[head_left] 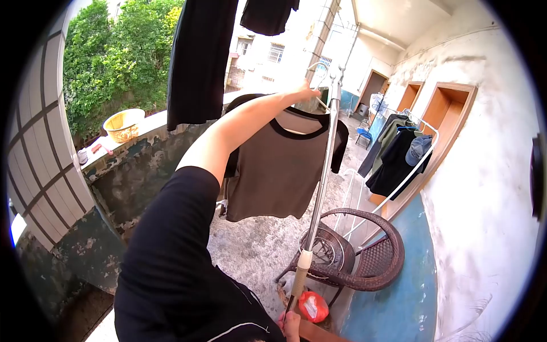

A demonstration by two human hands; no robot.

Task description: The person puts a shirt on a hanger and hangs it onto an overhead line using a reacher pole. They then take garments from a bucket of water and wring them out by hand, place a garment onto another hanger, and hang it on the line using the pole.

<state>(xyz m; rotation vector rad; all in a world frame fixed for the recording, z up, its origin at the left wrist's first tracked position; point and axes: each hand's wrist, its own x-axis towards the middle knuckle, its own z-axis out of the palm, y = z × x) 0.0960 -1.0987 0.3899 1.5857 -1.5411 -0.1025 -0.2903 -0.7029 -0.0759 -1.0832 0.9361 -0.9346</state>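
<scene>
My left arm reaches forward, and my left hand [307, 91] is closed at the top of a clothes hanger [323, 104], its light hook showing above my fingers. From the hanger hangs a brown T-shirt [276, 165] with black collar and sleeves. Low in the view, my right hand [291, 326] is wrapped round the lower grip of a long metal clothes pole [322, 205]. The pole slants upward to a forked tip close to the hook and passes in front of the shirt's right side. Whether fork and hook touch, I cannot tell.
Dark trousers [199, 62] hang overhead. A yellow basket [123, 125] stands on the ledge at left. A brown wicker chair [376, 256] and a red bag [313, 306] are by the pole's base. A white rack [399, 191] holds clothes and a cap [419, 150] along the wall.
</scene>
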